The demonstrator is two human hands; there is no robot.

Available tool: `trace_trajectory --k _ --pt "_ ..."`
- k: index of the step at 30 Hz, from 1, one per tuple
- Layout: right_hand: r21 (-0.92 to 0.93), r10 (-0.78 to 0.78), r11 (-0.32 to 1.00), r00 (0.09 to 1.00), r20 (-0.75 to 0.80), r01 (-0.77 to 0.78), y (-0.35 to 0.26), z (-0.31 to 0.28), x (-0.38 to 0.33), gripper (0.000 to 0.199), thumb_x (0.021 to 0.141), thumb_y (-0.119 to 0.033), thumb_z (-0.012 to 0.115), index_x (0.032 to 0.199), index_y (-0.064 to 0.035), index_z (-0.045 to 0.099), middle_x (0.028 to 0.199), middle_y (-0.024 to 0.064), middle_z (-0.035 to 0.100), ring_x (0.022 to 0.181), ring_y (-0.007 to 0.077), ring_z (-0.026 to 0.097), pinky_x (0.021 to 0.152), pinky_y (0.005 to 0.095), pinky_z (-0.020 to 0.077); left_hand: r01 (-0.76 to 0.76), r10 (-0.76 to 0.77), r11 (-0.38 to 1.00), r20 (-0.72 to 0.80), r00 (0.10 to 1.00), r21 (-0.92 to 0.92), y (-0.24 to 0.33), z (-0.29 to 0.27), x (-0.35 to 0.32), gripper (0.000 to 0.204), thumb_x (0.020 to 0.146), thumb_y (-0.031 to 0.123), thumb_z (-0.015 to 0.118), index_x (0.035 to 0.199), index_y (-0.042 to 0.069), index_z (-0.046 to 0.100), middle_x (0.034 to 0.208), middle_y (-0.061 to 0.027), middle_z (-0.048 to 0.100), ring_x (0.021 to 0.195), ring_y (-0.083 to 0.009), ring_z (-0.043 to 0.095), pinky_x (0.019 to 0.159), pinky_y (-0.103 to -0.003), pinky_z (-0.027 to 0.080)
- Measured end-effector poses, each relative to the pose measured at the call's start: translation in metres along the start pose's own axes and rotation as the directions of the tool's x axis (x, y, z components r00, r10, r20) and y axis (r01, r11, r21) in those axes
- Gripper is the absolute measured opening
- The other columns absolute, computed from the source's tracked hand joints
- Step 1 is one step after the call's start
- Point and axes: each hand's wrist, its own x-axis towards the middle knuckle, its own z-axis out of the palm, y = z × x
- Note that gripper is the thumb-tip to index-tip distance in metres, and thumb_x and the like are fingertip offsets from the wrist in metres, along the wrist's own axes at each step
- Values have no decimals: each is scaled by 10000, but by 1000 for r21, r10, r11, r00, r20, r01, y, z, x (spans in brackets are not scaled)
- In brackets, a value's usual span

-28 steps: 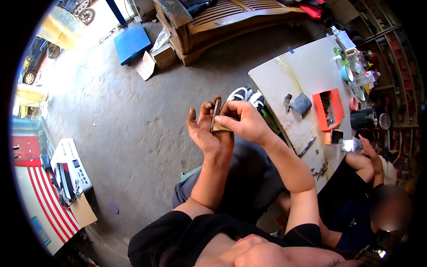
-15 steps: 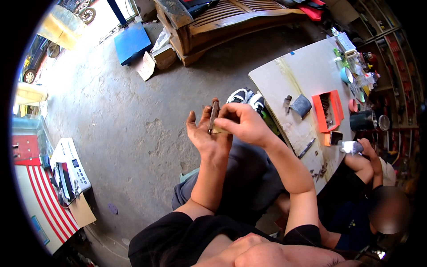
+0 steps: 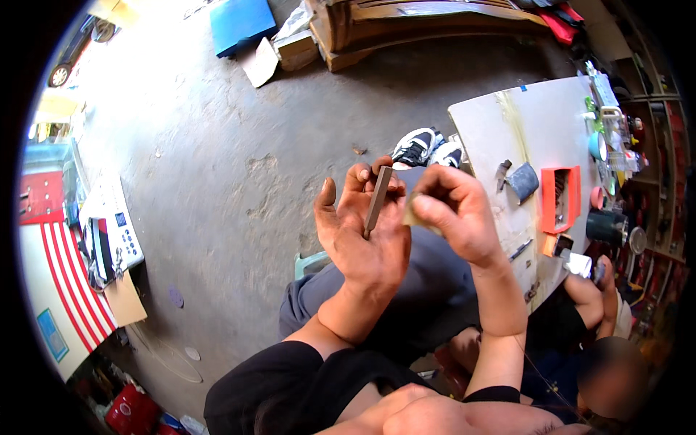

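Observation:
Palm up in the middle of the view, my left hand (image 3: 366,235) carries a narrow, flat-sided brown bar (image 3: 378,201). The bar lies lengthwise along the palm and fingers, with its thin tip near the base of the palm; the thumb stands away from it. Just to the right, my right hand (image 3: 458,214) is closed in a pinch on a small yellowish folded sheet (image 3: 420,220). Its material is too small to make out. This sheet is apart from the bar. Dark smudges cover the fingers of my left hand.
On the right, a pale table (image 3: 493,119) bears a red open box (image 3: 561,199), a dark grey block (image 3: 522,181) and a pen (image 3: 520,250). Beside it sits another person (image 3: 591,301). A wooden bench (image 3: 420,32) stands at the back, and a white appliance (image 3: 119,217) at left.
My right hand has drawn away to the right from the bar with the yellowish sheet. My left hand has opened out more around the bar. The whole view has shifted.

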Motion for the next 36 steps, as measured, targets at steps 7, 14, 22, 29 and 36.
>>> trace_trajectory --k 7,14,22,29,36 --pt "-253 -97 964 995 -34 86 8 21 13 178 796 -128 649 790 34 576 692 84 593 654 95 547 626 250 458 -16 15 992 9 1000 127 -1 -8 11 356 913 395 429 911 45 496 1091 -184 561 940 -271 554 897 -376 425" --pt "-408 -236 889 971 -26 205 17 11 24 241 755 -225 668 801 5 613 708 120 606 643 172 592 599 295 457 -276 94 783 332 939 558 14 -73 42 382 953 324 396 1166 12 452 1289 -185 480 1177 -257 487 1030 -385 327" --pt "-350 -343 877 939 23 329 34 27 42 277 681 -262 659 702 14 640 648 150 614 595 245 592 564 354 438 107 -103 994 149 983 -23 43 -57 62 521 909 285 379 1282 -79 404 1378 -210 410 1265 -286 408 1072 -393 272" --pt "-234 -263 944 958 -112 232 41 15 25 212 659 -202 691 709 4 674 677 106 661 640 168 614 595 318 461 -141 165 947 -61 984 289 -8 -7 16 658 810 322 451 1312 -98 378 1342 -226 441 1246 -326 412 1039 -448 288" --pt "-318 -336 902 937 -93 292 48 21 37 233 641 -228 704 718 -10 684 676 124 656 633 193 618 589 328 466 -191 196 936 12 981 296 7 -20 36 676 792 351 497 1258 -130 407 1337 -249 440 1229 -336 441 1049 -459 292"
